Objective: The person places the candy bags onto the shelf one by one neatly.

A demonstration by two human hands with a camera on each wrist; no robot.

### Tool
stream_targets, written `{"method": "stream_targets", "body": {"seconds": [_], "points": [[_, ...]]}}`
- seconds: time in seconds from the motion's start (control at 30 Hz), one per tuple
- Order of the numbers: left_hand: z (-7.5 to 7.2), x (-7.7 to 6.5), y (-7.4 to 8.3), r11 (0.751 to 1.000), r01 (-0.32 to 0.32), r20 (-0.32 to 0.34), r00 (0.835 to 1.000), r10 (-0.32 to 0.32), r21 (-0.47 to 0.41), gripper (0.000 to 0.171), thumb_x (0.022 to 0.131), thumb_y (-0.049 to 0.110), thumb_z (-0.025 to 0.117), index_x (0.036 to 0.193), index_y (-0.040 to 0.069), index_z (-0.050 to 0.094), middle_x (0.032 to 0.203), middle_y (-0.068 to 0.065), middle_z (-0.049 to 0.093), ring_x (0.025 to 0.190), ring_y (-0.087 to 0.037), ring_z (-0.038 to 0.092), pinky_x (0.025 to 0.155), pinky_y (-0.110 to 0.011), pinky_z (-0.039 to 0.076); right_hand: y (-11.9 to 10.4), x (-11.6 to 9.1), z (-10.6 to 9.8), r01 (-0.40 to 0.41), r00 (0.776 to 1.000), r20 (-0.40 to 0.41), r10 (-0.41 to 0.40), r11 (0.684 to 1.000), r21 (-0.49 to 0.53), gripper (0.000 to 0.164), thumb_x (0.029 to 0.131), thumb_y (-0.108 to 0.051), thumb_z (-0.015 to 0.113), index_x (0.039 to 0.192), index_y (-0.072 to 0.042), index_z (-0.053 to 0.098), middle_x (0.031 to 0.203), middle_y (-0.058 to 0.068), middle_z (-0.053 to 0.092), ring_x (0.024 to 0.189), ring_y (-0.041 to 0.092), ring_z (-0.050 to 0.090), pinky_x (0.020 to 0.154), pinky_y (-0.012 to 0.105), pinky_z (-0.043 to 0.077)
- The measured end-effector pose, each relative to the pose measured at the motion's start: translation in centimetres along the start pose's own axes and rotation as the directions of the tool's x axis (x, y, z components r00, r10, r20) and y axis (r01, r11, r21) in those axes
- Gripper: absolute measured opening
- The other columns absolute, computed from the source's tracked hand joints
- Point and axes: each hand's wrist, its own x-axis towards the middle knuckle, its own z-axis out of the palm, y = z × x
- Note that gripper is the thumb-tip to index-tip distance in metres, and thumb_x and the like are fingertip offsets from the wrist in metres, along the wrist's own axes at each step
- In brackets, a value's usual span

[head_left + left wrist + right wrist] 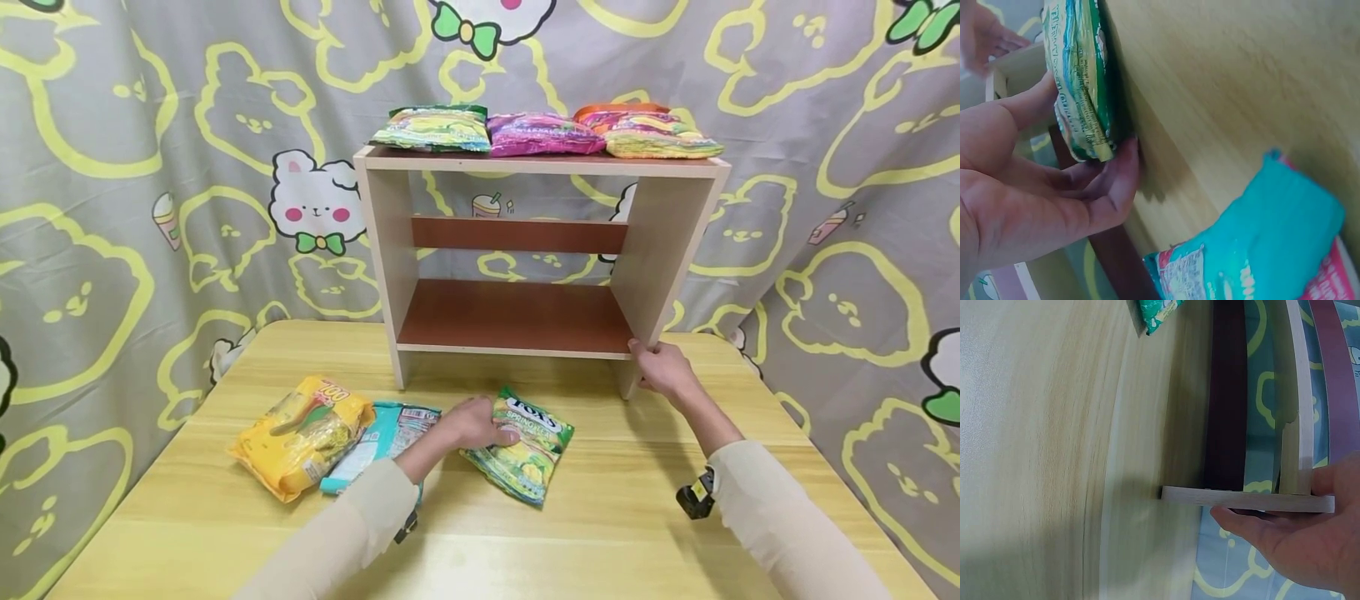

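Observation:
My left hand [471, 423] pinches a green and yellow Fox's candy bag [534, 446] by its left side, low over the table in front of the shelf. In the left wrist view, the thumb lies on one face of the bag [1079, 81] and the fingers curl under its lower edge. My right hand [663, 368] grips the lower right side panel of a small wooden shelf [663, 242]. Seen from the right wrist, the thumb and fingers straddle the edge of that panel [1247, 499]. A teal bag [386, 437] lies just left of my left hand.
On the table [600, 533], a yellow bag [303, 433] leans against the teal one at the left. Along the shelf top lie a green candy bag [435, 129], a purple bag [542, 135] and an orange-pink bag [648, 133]. A patterned curtain [225, 167] hangs behind.

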Motion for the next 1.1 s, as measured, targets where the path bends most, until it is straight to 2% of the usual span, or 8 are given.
{"method": "stream_targets", "body": {"seconds": [0.07, 0.13, 0.27, 0.43, 0.67, 0.73, 0.93, 1.1], "points": [[0.1, 0.0, -0.1, 1.000, -0.005, -0.023, 1.000, 0.005, 0.012, 0.062, 0.093, 0.045, 0.072, 0.123, -0.008, 0.060, 0.138, -0.024, 0.058, 0.123, -0.036, 0.057, 0.106, -0.046, 0.048, 0.0, 0.0, 0.0, 0.000, 1.000, 0.003, 0.000, 1.000, 0.001, 0.072, 0.107, -0.049, 0.029, 0.143, 0.011, 0.047, 0.144, 0.036, 0.047, 0.108, 0.039, 0.070, 0.098, 0.049, 0.055], [0.2, 0.0, -0.1, 1.000, -0.016, -0.054, 0.998, 0.017, 0.027, 0.079, 0.094, 0.046, 0.070, 0.146, -0.008, 0.045, 0.153, -0.026, 0.045, 0.143, -0.040, 0.042, 0.118, -0.050, 0.036, 0.0, 0.0, 0.0, 0.002, 1.000, 0.002, -0.002, 1.000, 0.004, 0.072, 0.107, -0.049, 0.029, 0.143, 0.011, 0.047, 0.143, 0.036, 0.047, 0.107, 0.039, 0.070, 0.098, 0.049, 0.055], [0.6, -0.1, 0.1, 0.997, -0.064, -0.086, 0.994, 0.068, 0.047, 0.087, 0.094, 0.043, 0.072, 0.158, 0.002, 0.030, 0.156, -0.023, 0.042, 0.148, -0.043, 0.034, 0.121, -0.056, 0.029, 0.0, 0.0, 0.1, 0.003, 1.000, -0.004, -0.003, 1.000, 0.007, 0.071, 0.107, -0.048, 0.030, 0.142, 0.010, 0.048, 0.143, 0.036, 0.048, 0.107, 0.039, 0.071, 0.098, 0.049, 0.055], [0.9, -0.3, 0.5, 0.985, -0.127, -0.038, 0.991, 0.132, 0.114, 0.077, 0.094, 0.040, 0.072, 0.156, 0.010, 0.038, 0.157, -0.024, 0.040, 0.147, -0.043, 0.036, 0.120, -0.055, 0.032, 0.1, 0.0, 0.2, 0.004, 1.000, -0.007, -0.003, 1.000, 0.014, 0.071, 0.107, -0.048, 0.030, 0.143, 0.011, 0.047, 0.144, 0.037, 0.046, 0.108, 0.039, 0.070, 0.099, 0.049, 0.055], [1.4, -1.0, 0.9, 0.972, -0.106, -0.053, 0.991, 0.120, 0.212, 0.072, 0.097, 0.046, 0.066, 0.151, 0.004, 0.045, 0.150, -0.026, 0.050, 0.139, -0.041, 0.048, 0.114, -0.052, 0.041, 0.1, -0.1, 0.2, 0.007, 1.000, -0.008, -0.007, 1.000, 0.006, 0.072, 0.107, -0.048, 0.030, 0.143, 0.011, 0.047, 0.144, 0.038, 0.046, 0.109, 0.041, 0.070, 0.098, 0.050, 0.055], [1.6, -1.1, 0.8, 0.974, -0.094, -0.069, 0.991, 0.111, 0.205, 0.073, 0.096, 0.048, 0.066, 0.151, 0.005, 0.044, 0.150, -0.027, 0.048, 0.141, -0.044, 0.045, 0.116, -0.054, 0.037, 0.2, 0.0, 0.1, 0.012, 1.000, -0.008, -0.012, 1.000, 0.005, 0.072, 0.107, -0.048, 0.029, 0.143, 0.011, 0.047, 0.145, 0.038, 0.045, 0.110, 0.042, 0.069, 0.098, 0.050, 0.055], [1.9, -1.1, 0.2, 0.986, -0.033, -0.098, 0.994, 0.049, 0.162, 0.092, 0.093, 0.056, 0.066, 0.154, -0.005, 0.034, 0.159, -0.037, 0.023, 0.152, -0.051, 0.017, 0.124, -0.061, 0.017, 0.3, 0.1, 0.1, 0.017, 1.000, 0.003, -0.017, 1.000, 0.015, 0.072, 0.107, -0.048, 0.029, 0.146, 0.012, 0.043, 0.150, 0.037, 0.040, 0.115, 0.044, 0.066, 0.101, 0.052, 0.053], [1.8, -0.9, -0.3, 0.983, -0.026, -0.088, 0.995, 0.043, 0.183, 0.084, 0.091, 0.063, 0.064, 0.134, -0.009, 0.057, 0.158, -0.034, 0.031, 0.153, -0.049, 0.017, 0.124, -0.060, 0.016, 0.4, 0.1, 0.1, 0.018, 1.000, 0.007, -0.018, 1.000, 0.011, 0.072, 0.107, -0.048, 0.029, 0.146, 0.010, 0.043, 0.150, 0.038, 0.039, 0.116, 0.045, 0.066, 0.102, 0.052, 0.052]]}}
